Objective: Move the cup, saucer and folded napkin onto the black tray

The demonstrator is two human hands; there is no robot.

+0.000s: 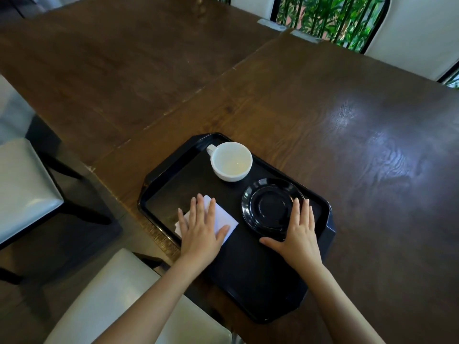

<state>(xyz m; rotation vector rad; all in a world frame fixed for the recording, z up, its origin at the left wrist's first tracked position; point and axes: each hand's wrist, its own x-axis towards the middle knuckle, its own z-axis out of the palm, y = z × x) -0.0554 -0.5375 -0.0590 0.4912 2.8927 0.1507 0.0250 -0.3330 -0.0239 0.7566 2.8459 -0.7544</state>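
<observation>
A black tray [250, 281] lies on the dark wooden table near its front edge. A white cup [231, 161], empty, stands at the tray's far end with its handle to the upper left. A black saucer [269, 207] rests on the tray's right side. A white folded napkin [224, 218] lies on the tray's left side. My left hand [201, 232] lies flat on the napkin with fingers spread, covering most of it. My right hand [299, 232] lies flat over the saucer's near right rim, fingers extended.
The wooden table [347, 145] stretches far and right, joined to a second table [111, 70] at the left. White-cushioned chairs stand at the left [22, 184] and near me [119, 299]. More chairs and green plants sit beyond the far edge.
</observation>
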